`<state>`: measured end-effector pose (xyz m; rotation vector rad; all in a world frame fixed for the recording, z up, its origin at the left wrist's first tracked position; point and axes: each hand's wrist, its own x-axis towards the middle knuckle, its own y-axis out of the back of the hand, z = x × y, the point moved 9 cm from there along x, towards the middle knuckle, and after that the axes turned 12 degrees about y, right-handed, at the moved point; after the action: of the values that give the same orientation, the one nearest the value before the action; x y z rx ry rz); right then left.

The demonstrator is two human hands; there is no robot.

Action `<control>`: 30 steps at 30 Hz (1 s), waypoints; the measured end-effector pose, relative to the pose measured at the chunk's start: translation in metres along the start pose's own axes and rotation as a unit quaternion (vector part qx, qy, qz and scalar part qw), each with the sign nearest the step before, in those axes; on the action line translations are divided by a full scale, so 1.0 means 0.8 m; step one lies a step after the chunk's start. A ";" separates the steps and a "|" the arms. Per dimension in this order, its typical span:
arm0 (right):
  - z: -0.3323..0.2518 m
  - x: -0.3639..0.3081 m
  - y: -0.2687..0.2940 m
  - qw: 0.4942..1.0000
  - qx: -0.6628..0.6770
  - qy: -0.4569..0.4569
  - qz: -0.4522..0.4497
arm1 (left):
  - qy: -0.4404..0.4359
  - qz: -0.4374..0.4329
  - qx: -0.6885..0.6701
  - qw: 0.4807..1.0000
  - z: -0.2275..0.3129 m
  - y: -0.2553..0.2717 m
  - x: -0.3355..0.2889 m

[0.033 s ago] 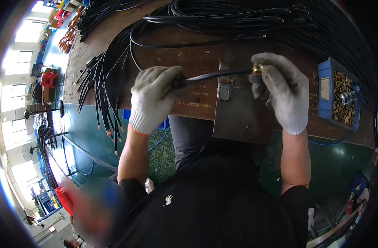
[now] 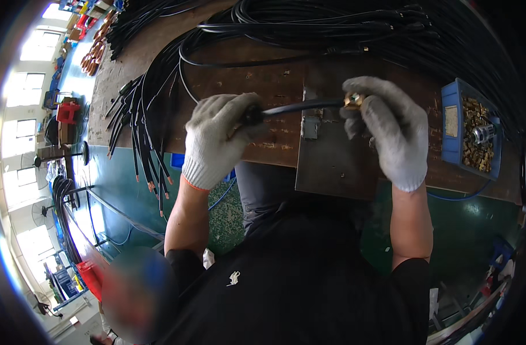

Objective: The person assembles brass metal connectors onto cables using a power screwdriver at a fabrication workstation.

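My left hand (image 2: 220, 129), in a white knitted glove with grey palm coating, is closed round a black cable (image 2: 303, 106). The cable stretches to the right across the gap between my hands. At its right end sits a brass fitting (image 2: 354, 100), which my right hand (image 2: 392, 123), gloved the same way, pinches between thumb and fingers. Whether the fitting is fixed to the cable or only pushed against it I cannot tell. Both hands are held above the front part of a brown workbench (image 2: 268, 141), over a dark metal plate (image 2: 337, 167).
Coiled black cables (image 2: 309, 29) heap along the back of the bench. Several cable ends with bare copper tips (image 2: 152, 185) hang over its front left edge. A blue bin (image 2: 451, 146) of small brass parts (image 2: 474, 129) stands at the right. A blurred person (image 2: 136, 293) is at lower left.
My right hand and the brass fitting have shifted slightly left and down. The fitting shows more between the fingers. My left hand has moved a touch to the right.
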<state>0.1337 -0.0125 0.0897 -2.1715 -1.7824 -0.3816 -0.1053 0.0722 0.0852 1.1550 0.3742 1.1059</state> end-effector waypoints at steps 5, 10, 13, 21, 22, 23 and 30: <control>-0.023 -0.020 -0.017 0.990 -0.058 0.114 -0.057 | 0.010 -0.083 -0.137 0.987 0.048 -0.008 0.000; -0.026 -0.029 -0.009 0.991 -0.059 0.117 -0.040 | 0.003 -0.116 -0.150 0.982 0.062 -0.017 -0.004; -0.024 -0.026 -0.008 0.990 -0.080 0.102 -0.063 | 0.044 -0.120 -0.179 0.975 0.064 -0.019 -0.010; -0.034 -0.019 -0.012 0.984 -0.071 0.144 -0.081 | 0.006 -0.129 -0.195 0.972 0.052 -0.020 -0.012; -0.033 -0.020 -0.012 0.984 -0.071 0.144 -0.079 | -0.003 -0.132 -0.189 0.973 0.056 -0.018 -0.012; -0.035 -0.019 -0.013 0.982 -0.075 0.154 -0.086 | -0.013 -0.135 -0.184 0.974 0.060 -0.016 -0.012; -0.031 -0.022 -0.026 0.974 -0.091 0.178 -0.110 | -0.066 -0.148 -0.170 0.972 0.081 -0.019 -0.010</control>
<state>0.1092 -0.0346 0.1066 -1.8661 -1.8386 -0.9570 -0.0536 0.0305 0.0967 0.8312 0.2310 0.7899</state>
